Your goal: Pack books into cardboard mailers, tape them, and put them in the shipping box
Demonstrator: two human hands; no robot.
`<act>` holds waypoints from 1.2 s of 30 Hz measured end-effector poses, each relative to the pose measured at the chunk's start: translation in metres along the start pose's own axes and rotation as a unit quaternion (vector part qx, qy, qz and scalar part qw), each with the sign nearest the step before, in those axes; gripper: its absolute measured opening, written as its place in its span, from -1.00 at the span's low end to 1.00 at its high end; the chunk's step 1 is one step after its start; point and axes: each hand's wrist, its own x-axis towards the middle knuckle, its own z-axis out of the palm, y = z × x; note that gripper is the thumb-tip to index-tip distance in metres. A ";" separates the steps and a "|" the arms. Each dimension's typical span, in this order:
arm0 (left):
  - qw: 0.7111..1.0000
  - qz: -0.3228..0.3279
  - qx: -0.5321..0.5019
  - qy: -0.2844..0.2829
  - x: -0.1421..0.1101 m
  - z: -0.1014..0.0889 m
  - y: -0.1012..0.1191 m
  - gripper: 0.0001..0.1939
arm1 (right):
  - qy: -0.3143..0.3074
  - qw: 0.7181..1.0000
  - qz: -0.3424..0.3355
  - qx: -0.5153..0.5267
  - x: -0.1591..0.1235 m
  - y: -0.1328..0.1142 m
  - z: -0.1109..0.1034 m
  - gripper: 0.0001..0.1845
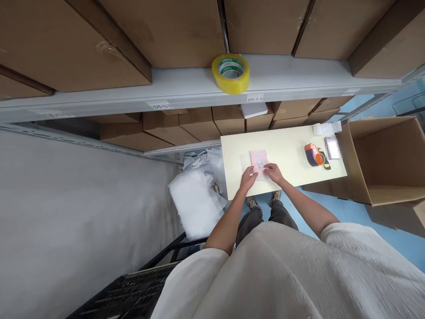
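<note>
Head view: pink packet, at the left half of the pale worktop, between left hand and right hand, both grasping its sides. Worktop surface stretches rightward to an orange tape dispenser, near the right edge. Shelf: yellow tape roll at front edge, green-printed core; handwritten labels below, apparently "D3-5-7" and "D3-5-6".
</note>
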 end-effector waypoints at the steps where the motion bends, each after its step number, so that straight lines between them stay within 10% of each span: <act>1: 1.000 0.001 0.005 -0.006 0.001 0.004 0.002 -0.56 | 0.001 1.000 0.002 0.000 0.003 0.002 -0.005 -0.72; 9: 0.972 0.069 0.196 0.109 -0.010 0.049 0.027 -0.57 | 0.003 1.000 0.003 -0.010 0.009 0.018 -0.065 -0.63; 22: 0.972 0.081 0.207 0.082 -0.002 0.113 0.074 -0.62 | 0.150 0.958 0.034 -0.241 -0.007 0.078 -0.286 -0.55; 36: 0.970 0.050 0.219 0.088 -0.015 0.149 0.074 -0.67 | 0.059 0.894 0.042 -0.442 0.035 0.123 -0.310 -0.65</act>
